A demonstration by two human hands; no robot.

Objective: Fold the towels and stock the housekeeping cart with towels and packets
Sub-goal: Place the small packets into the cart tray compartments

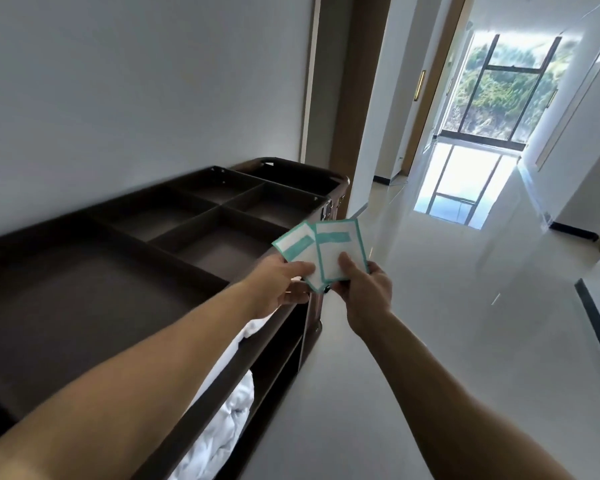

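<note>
Packets (329, 251), seemingly two, are pinched in a fan by left hand (278, 284) and right hand (366, 292), held close together at the outer edge of the cart (160, 249). If grip is released before a compartment is reached, packets may be dropped onto the floor (430, 306).

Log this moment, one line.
left hand: holds left packet; right hand: holds right packet; cart: neither packet placed; towels: on lower shelves

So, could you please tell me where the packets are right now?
In the head view, the two teal-edged packets are pinched between the left hand and right hand, at the corridor-side edge of the housekeeping cart.
</note>
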